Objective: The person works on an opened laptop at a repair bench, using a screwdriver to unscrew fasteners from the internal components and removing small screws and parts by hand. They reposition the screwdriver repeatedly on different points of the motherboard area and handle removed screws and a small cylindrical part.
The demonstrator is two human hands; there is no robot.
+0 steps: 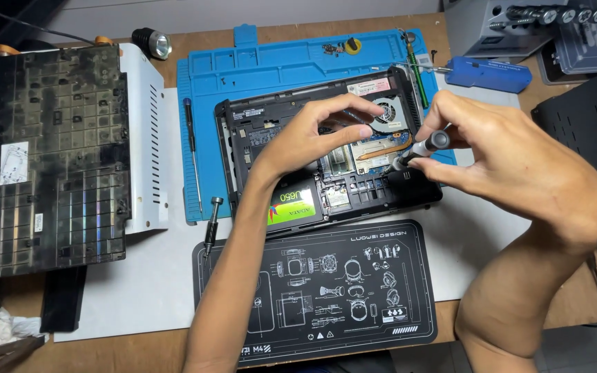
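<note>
While both arms are reaching up from the bottom edge, a black mat (316,290) with white drawings is lying nearest, its lower edge partly cut off. Just past it, an open laptop (326,148) is sitting on a blue mat (271,69), its insides showing. The left hand (312,135) is resting on the laptop with fingers spread apart, hiding the parts under it. The right hand (499,148) is pinching a small screwdriver (419,148) tight, tip down on the laptop's right side; the tip is hard to see. Two more screwdrivers (195,155) are lying at the left. Farther off, a small flashlight (152,43) is lying by a dark panel (46,155).
</note>
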